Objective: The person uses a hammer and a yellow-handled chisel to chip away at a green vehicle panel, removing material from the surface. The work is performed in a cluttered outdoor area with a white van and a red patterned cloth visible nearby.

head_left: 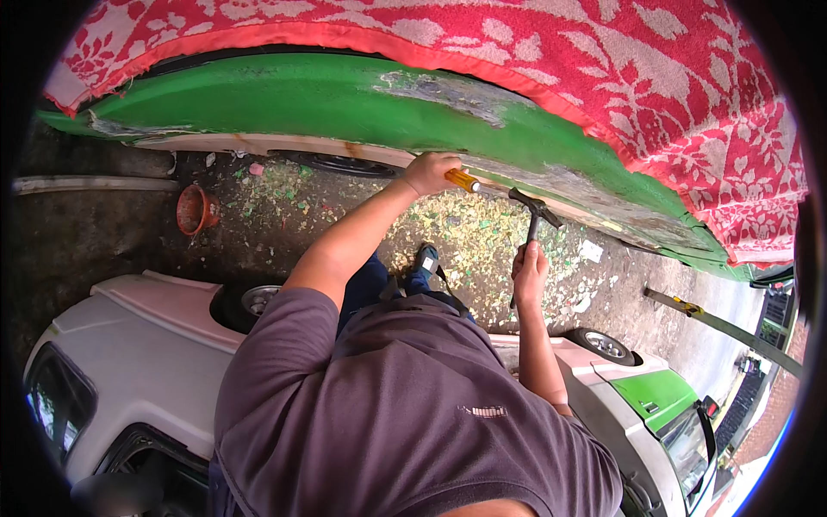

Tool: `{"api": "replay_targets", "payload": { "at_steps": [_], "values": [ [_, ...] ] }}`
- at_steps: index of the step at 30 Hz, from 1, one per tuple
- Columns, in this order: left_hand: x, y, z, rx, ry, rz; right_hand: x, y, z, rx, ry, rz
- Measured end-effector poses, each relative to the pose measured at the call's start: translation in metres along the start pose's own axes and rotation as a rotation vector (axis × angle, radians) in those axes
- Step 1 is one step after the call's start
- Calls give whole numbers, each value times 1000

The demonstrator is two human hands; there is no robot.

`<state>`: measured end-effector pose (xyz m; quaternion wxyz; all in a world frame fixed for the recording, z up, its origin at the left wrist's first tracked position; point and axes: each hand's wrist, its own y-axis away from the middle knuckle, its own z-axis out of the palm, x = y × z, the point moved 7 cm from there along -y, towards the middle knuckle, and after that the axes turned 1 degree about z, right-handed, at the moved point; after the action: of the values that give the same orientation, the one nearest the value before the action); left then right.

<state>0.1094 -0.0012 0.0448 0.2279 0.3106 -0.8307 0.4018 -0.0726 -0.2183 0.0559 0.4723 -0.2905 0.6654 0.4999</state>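
My left hand [426, 175] grips an orange-handled tool [462, 179] at the lower edge of a green car body [327, 93], which has scraped grey patches; the tool's working end is hidden behind my hand. My right hand [529, 271] is closed on the shaft of a hammer [532, 220], with its dark head raised just right of the orange handle, near the body's lower pale strip [356, 150]. A red-and-white patterned cloth [646, 69] lies over the green body above both hands.
The ground [517, 267] is strewn with pale and green flakes. An orange bucket [198, 209] stands at left, near a long pipe [95, 183]. White-and-pink bodywork [138, 353] and a green-and-white vehicle [655, 396] lie below in view. A long bar [741, 336] sits at right.
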Motion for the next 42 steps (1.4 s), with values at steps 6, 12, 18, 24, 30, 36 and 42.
{"api": "replay_targets", "payload": {
  "at_steps": [6, 12, 18, 24, 30, 36, 42],
  "values": [
    [5, 13, -16, -27, -92, 5, -1, 11, -1, -25, 19, 61],
    [-15, 49, -26, -287, -138, -184, 0, 10, -7, -20, 80, 83],
    [-13, 61, -57, -244, -133, -197, 1, 11, -3, -60, 40, 54],
    [16, 34, -60, -173, 24, -156, -3, 16, 5, -80, 27, 62],
    [11, 36, -61, -55, 33, -119, -11, 23, 6, -76, 62, 56],
    [6, 39, -66, 13, 7, -137, -20, 22, 6, -99, 166, -5],
    [27, 64, -105, 155, -348, -14, -29, 17, 13, -123, 156, -9]
  ]
}}
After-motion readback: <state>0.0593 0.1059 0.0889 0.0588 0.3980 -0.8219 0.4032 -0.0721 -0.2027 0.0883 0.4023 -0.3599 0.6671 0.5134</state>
